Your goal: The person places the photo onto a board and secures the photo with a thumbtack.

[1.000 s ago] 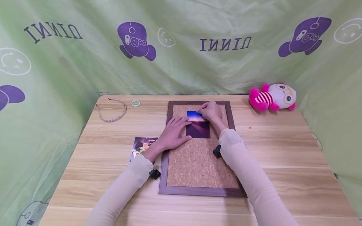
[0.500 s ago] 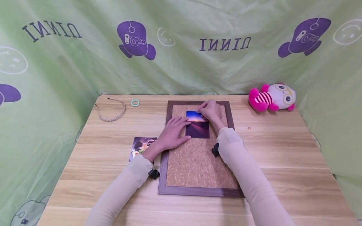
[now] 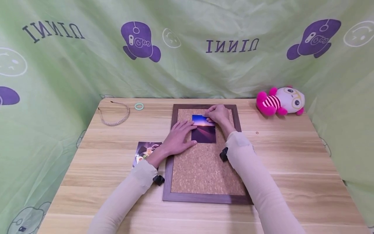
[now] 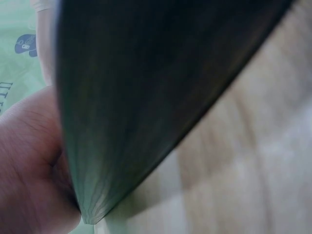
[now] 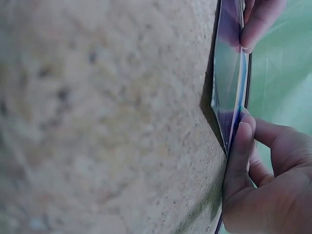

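Observation:
A framed corkboard (image 3: 204, 169) lies flat on the wooden table. On its upper half is a sunset road photo (image 3: 204, 135), blue at the top and dark purple below. My left hand (image 3: 179, 138) rests with spread fingers on the photo's left edge. At the upper right corner, my right hand (image 3: 218, 114) has thumb and index finger (image 5: 247, 122) brought together on the photo. Whether a small item sits between those fingertips is hidden. In the right wrist view the photo's (image 5: 229, 73) near edge stands slightly off the cork. The board's dark frame (image 4: 146, 73) fills much of the left wrist view.
A food photo (image 3: 143, 152) lies left of the board, partly under my left forearm. Farther back are a beaded headband (image 3: 117, 123) and a mint-green ring (image 3: 139, 106). A small brown ring (image 3: 257, 132) and a pink plush toy (image 3: 280, 101) are at right.

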Motion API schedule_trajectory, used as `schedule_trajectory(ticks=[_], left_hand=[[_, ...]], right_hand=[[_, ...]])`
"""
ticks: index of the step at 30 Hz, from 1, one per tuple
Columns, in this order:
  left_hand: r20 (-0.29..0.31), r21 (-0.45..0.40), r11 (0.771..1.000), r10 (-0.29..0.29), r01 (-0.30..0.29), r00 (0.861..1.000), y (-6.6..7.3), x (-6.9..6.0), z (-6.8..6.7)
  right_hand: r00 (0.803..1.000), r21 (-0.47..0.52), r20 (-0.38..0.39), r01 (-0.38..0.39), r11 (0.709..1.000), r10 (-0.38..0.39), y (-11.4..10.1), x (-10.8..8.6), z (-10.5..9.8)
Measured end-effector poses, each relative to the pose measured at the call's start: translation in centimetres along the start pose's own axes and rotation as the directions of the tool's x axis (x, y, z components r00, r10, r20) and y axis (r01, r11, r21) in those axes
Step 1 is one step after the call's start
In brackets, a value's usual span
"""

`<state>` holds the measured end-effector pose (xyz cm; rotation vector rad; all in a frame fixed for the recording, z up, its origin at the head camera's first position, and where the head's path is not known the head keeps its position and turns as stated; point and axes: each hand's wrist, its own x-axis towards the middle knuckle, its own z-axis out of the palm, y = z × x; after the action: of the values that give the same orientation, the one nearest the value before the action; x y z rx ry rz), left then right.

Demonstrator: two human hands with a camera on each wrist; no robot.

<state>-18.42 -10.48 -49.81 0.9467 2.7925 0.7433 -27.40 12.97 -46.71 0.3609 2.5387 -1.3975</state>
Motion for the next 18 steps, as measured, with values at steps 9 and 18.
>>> schedule_trajectory(ticks=[9,18], left_hand=[[-0.001,-0.002,1.0,0.007,-0.007,1.0,0.03,-0.06,-0.04],[-0.004,-0.003,1.0,0.008,-0.008,1.0,-0.01,-0.03,-0.07]], right_hand=[[1.0,0.004,0.001,0.005,1.0,-0.005,0.11,-0.11,-0.09],[0.999,-0.054,-0.028,0.044,0.998,-0.046,-0.1,-0.22,0.26]])
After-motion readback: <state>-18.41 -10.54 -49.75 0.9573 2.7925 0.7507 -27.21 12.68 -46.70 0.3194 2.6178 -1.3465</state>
